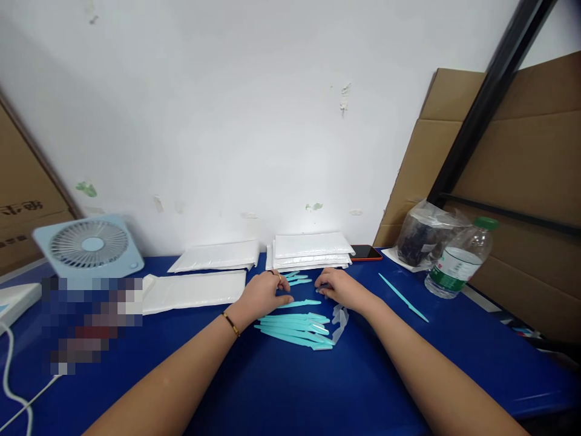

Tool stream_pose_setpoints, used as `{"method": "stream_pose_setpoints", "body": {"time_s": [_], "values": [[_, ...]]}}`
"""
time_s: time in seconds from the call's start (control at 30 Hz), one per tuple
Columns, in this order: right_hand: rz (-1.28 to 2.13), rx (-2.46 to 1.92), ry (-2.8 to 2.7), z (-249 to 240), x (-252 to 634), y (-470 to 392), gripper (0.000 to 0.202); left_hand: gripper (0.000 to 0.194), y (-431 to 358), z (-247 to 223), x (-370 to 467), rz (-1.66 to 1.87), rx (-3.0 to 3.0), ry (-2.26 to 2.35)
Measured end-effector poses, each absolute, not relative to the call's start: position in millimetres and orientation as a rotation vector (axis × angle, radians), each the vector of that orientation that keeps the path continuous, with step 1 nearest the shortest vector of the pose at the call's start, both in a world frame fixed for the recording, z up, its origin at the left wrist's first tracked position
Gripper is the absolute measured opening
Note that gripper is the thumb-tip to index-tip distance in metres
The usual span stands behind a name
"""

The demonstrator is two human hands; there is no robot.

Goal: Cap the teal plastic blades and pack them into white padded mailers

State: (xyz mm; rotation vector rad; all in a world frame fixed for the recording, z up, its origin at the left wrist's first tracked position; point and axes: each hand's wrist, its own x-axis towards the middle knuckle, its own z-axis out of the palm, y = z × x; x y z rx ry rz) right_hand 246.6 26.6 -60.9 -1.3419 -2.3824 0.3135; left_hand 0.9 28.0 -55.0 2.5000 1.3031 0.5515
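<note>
Several turquoise plastic sticks (295,330), shaped like slim razors, lie in a loose group on the blue table. My left hand (269,292) is over the left ends of more sticks, its thumb beside a single stick (306,303); its fingers are curved and apart. Across from it, my right hand (333,284) is bent downward near the sticks' right ends, and its fingertips are too small to tell what they touch. Small translucent caps (340,324) lie below my right hand. One separate stick (403,297) rests to the right of my right forearm.
White padded packets (311,245) are stacked by the wall, with others (195,290) to the left. A phone (365,252), a bottle (458,260) and a bagged dark item (415,239) stand or lie right. A blue fan (91,243) and white cable (9,375) are left.
</note>
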Motion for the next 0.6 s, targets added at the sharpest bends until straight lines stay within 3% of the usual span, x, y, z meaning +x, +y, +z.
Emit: {"method": "stream_pose_setpoints", "body": {"time_s": [0.17, 0.3, 0.37, 0.5, 0.6], "values": [[0.325, -1.505, -2.380, -64.9, 244.7, 27.0, 0.009, 0.014, 23.6, -62.4, 7.9, 0.335, 2.388, 1.265], [0.363, -1.505, -2.287, -70.0, 250.2, 31.3, 0.009, 0.016, 26.6, -66.2, 6.5, 0.470, 2.288, 1.263], [0.524, -1.460, -2.123, -70.2, 252.0, 32.8, 0.005, 0.017, 29.6, -67.1, 6.2, 0.576, 2.187, 1.226], [1.002, -1.159, -1.509, -63.1, 248.5, 29.6, 0.025, 0.017, 35.6, -70.5, 8.1, 0.729, 1.889, 1.079], [1.117, -0.989, -1.276, -56.7, 242.6, 24.3, 0.030, 0.016, 37.5, -72.4, 9.1, 0.785, 1.777, 1.010]]}}
